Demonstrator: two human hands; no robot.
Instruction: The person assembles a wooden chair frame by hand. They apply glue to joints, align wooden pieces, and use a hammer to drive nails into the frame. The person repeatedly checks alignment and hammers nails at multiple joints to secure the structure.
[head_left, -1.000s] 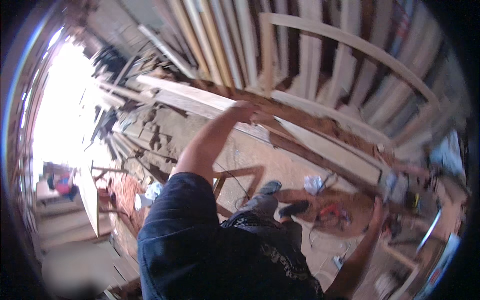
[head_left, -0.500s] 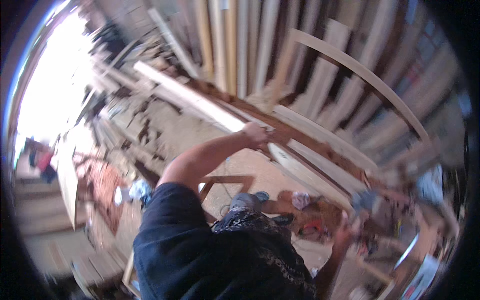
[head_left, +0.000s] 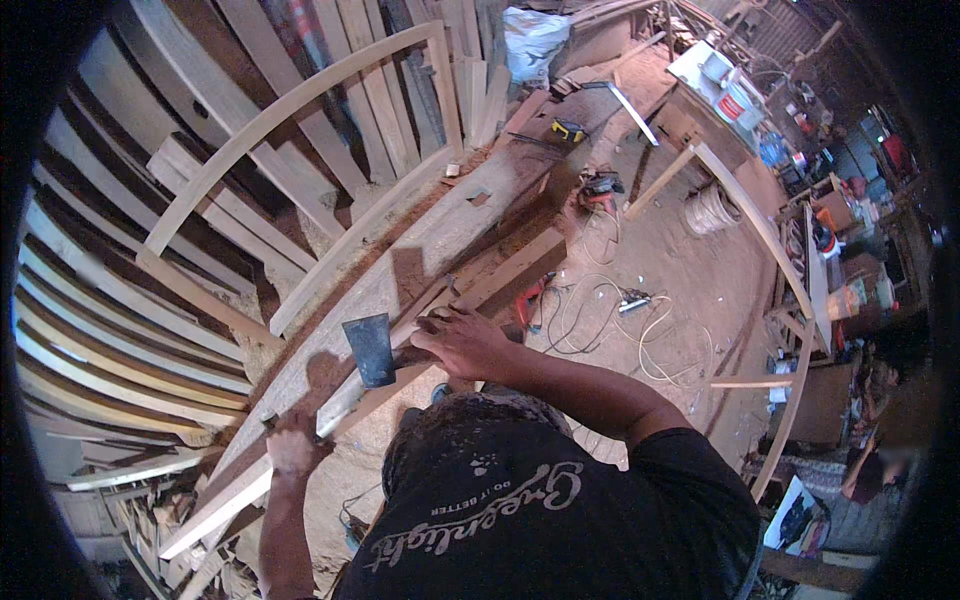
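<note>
My left hand [head_left: 292, 450] is closed on a long pale wooden plank [head_left: 215, 513], near its lower-left end. The plank slants up and right along the front of the workbench. My right hand [head_left: 460, 342] curls around the short handle of a hatchet-like tool, most of which my fingers hide. Its broad, dark, wedge-shaped blade [head_left: 369, 350] stands just left of my right hand, over the plank; whether it touches the wood I cannot tell. The blade and hand cast shadows on the long, worn bench top [head_left: 440, 232].
A curved wooden frame [head_left: 290, 98] leans beyond the bench, before several upright boards. At the bench's far end lies a yellow-and-black tool [head_left: 568, 130]. Cables [head_left: 655, 345] and a red power tool [head_left: 602, 190] lie on the dusty floor. Another curved frame [head_left: 755, 220] stands right.
The view has swung to the right and sharpened. My right hand, earlier low at the right and blurred, is now over the bench with the hatchet-like tool. My left hand stays on the plank.
</note>
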